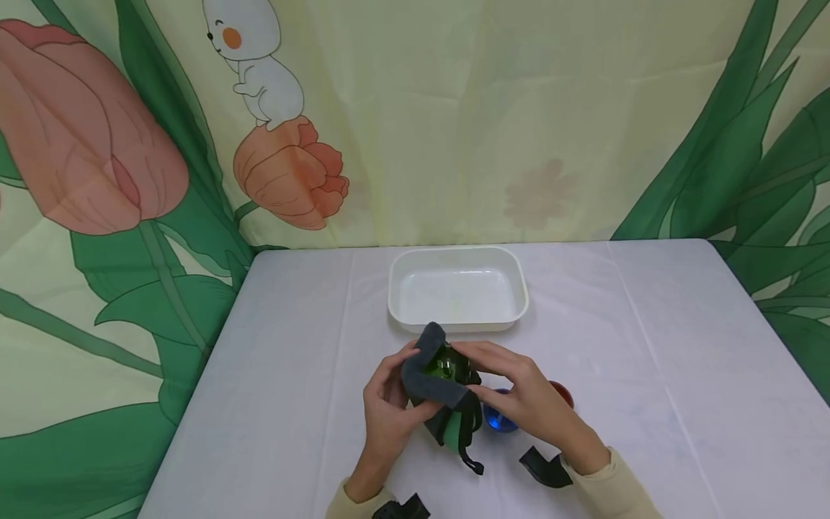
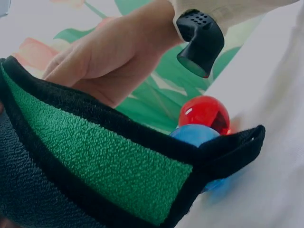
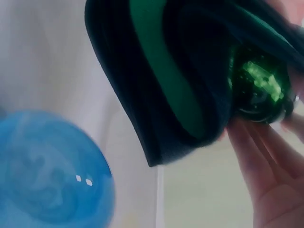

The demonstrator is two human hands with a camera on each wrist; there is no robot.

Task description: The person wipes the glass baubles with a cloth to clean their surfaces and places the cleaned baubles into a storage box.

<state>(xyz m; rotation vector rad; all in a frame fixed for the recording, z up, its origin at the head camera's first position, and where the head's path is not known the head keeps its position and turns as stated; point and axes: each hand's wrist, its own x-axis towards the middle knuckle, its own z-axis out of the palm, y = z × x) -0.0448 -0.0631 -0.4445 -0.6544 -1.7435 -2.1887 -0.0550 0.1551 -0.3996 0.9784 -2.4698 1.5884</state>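
A shallow white rectangular tray (image 1: 459, 326) with rounded corners and a glossy floor sits at the far edge of the white cloth-covered tabletop (image 1: 285, 404), about midway between its left and right edges. Nearer the front, a folded dark grey cloth with green inner parts and black edging (image 1: 447, 393) is held up, cupping a shiny, translucent green ball (image 1: 446, 364) in its fold. The green part has a looped, towel-like pile; a narrow black loop hangs from one corner of the cloth.

Just beside the cloth, to the right, a smooth translucent blue ball (image 3: 52, 175) rests on the tabletop, with a glossy red ball (image 2: 202, 111) close by it, partly hidden behind the right hand in the head view.

The left hand (image 1: 392, 407) grips the cloth's left side, its thumb across the front and its fingers round the back. The right hand (image 1: 521, 389) pinches the opposite side, thumb at the cloth's edge and fingers over the green ball; their exact contact is partly hidden.
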